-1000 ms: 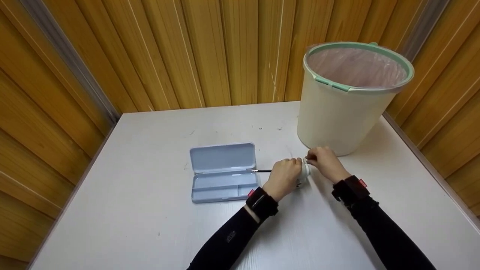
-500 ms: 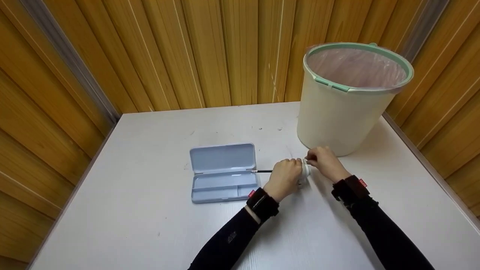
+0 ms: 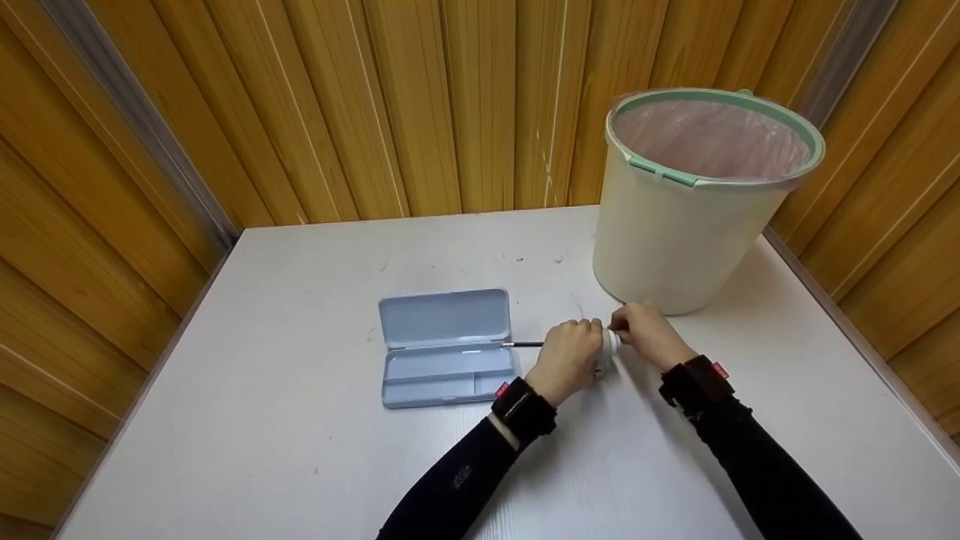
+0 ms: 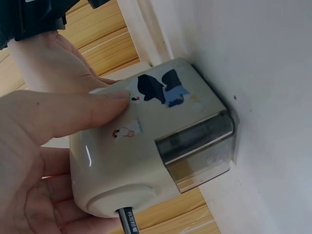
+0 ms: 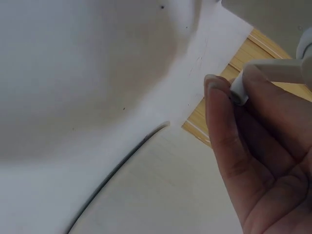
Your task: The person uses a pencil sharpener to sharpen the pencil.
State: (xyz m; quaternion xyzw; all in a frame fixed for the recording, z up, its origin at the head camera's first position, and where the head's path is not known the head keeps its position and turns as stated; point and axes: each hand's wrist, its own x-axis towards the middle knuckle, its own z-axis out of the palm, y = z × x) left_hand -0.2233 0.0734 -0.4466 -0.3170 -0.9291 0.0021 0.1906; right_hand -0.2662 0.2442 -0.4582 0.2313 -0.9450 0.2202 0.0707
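Observation:
My left hand (image 3: 568, 356) grips a cream crank pencil sharpener (image 4: 141, 151) with small cartoon stickers, resting near the middle right of the table. Its thumb (image 4: 92, 109) lies on the stickered face. A see-through shavings drawer (image 4: 200, 156) shows at one end of the body. From the front hole sticks a dark pencil (image 4: 127, 220), whose other end (image 3: 510, 344) reaches over the pencil case. On the opposite side, my right hand (image 3: 651, 336) pinches the white crank handle (image 5: 240, 90) between thumb and fingers. In the head view the left hand hides most of the sharpener.
Left of the hands lies a light-blue pencil case (image 3: 431, 386) with its lid (image 3: 444, 318) raised and divided compartments inside. A cream waste bin (image 3: 667, 240) with green rim and pink liner stands behind the right hand. Wood-look panels (image 3: 420, 105) enclose the white table (image 3: 247, 420).
My right hand has come slightly lower with the crank handle. The left hand, sharpener and pencil hold nearly the same place; the whole view has shifted a little.

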